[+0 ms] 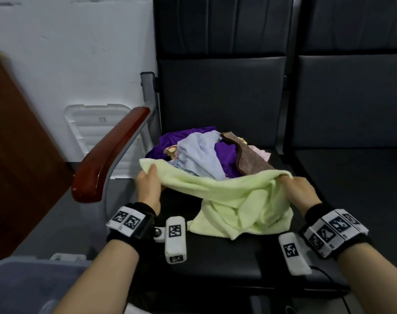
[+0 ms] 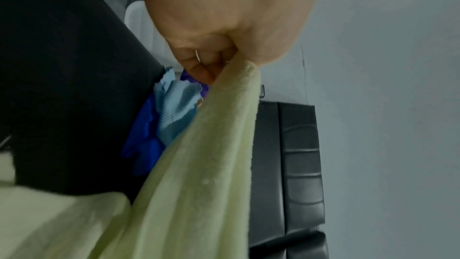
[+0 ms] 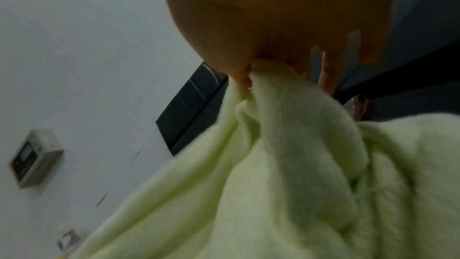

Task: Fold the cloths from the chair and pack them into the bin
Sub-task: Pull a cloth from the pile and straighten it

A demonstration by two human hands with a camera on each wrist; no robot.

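Observation:
A pale green cloth [image 1: 233, 200] is stretched between my two hands above the black chair seat [image 1: 227, 259], its lower part bunched on the seat. My left hand [image 1: 147, 184] pinches its left corner, and the left wrist view shows the same pale green cloth [image 2: 211, 145] running from my left hand's curled fingers [image 2: 206, 64]. My right hand [image 1: 297, 189] grips the right corner; the pale green cloth [image 3: 286, 164] hangs from it in the right wrist view. Behind lies a pile of cloths [image 1: 206, 152]: purple, light blue, brown and pink. A grey bin [image 1: 23, 282] stands at the lower left.
A red-brown armrest [image 1: 109, 155] runs along the chair's left side. A white plastic lid [image 1: 97, 132] leans on the wall behind it. A second black seat [image 1: 356, 177] adjoins on the right. A brown wooden panel [image 1: 18, 155] stands at far left.

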